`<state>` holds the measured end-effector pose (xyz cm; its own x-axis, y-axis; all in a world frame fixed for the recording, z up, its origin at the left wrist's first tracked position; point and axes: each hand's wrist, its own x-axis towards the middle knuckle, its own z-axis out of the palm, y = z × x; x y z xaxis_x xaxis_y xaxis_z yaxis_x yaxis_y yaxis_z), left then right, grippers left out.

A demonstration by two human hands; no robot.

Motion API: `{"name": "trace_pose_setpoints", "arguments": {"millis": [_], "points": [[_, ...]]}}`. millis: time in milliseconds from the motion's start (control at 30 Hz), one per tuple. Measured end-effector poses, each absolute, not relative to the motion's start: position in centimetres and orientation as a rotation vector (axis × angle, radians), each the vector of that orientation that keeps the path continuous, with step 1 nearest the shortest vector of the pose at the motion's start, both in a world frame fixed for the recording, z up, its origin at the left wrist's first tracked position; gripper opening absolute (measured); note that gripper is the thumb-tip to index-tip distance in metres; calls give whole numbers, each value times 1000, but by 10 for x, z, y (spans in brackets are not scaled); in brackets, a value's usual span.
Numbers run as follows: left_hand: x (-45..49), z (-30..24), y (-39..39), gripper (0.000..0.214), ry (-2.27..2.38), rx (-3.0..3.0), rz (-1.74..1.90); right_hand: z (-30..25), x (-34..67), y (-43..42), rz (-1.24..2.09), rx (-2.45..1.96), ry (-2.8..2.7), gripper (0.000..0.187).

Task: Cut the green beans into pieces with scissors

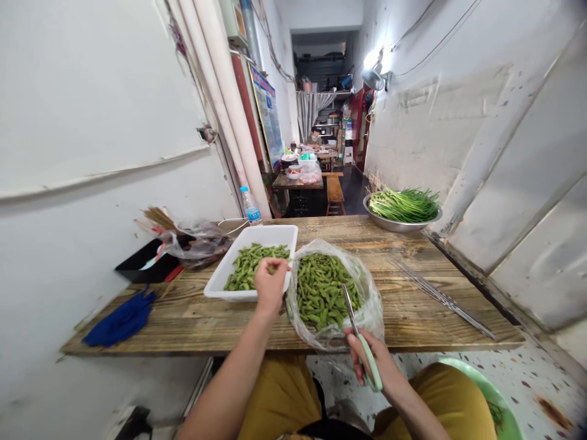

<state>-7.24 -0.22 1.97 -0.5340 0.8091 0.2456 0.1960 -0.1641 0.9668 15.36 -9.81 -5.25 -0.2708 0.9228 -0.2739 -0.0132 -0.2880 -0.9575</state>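
Observation:
My right hand point(373, 357) grips a pair of scissors point(368, 354) with pale green handles, their blades pointing up over a clear plastic bag point(369, 305). Green edamame pods point(321, 287) fill that bag, which lies wide open on the table. My left hand point(271, 282) is above the right side of a white plastic tray point(215, 284), fingers curled into a pinch. Whatever the pinch may hold is hidden. More edamame pods point(247, 266) lie in the tray, partly covered by my hand.
On the wooden table point(413, 318) are metal skewers point(444, 299), a metal basin point(403, 226) of long green stalks, a water bottle point(251, 206), a black box point(147, 263) and a blue cloth point(121, 318). A green tub point(486, 391) stands on the floor. Someone sits far back.

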Motion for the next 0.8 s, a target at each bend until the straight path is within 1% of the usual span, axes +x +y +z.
{"name": "trace_pose_setpoints", "arguments": {"millis": [33,67,100,167,233,300,400,467,533,633,733,800], "points": [[-92,27,7,15,1844,1220,1889,-54,155,-99,1646,-1245,-1230,52],[-109,34,15,17,2000,1307,1948,-55,156,-101,1637,-1245,-1244,52],[-122,39,22,21,2104,1446,1897,-55,157,-102,1633,-1238,-1256,52],[-135,45,32,24,2228,1781,1527,-51,156,-104,1636,-1219,-1267,52],[-128,40,36,21,2247,2042,1151,-47,154,-105,1637,-1203,-1262,54],[-109,28,35,16,2202,2219,955,-46,152,-105,1631,-1201,-1244,55],[-80,7,33,11,2075,2334,822,-48,153,-107,1627,-1216,-1251,55],[-69,-2,33,9,2028,2297,851,-50,155,-109,1641,-1235,-1271,53],[-63,-4,33,11,1953,2190,982,-52,157,-111,1667,-1250,-1275,50],[-55,0,25,13,1707,1878,1178,-53,155,-111,1683,-1246,-1259,50],[-39,3,9,17,1430,1520,1234,-52,149,-106,1649,-1207,-1254,52],[-26,3,-4,21,1331,1350,1263,-50,147,-104,1612,-1169,-1264,53]]}}
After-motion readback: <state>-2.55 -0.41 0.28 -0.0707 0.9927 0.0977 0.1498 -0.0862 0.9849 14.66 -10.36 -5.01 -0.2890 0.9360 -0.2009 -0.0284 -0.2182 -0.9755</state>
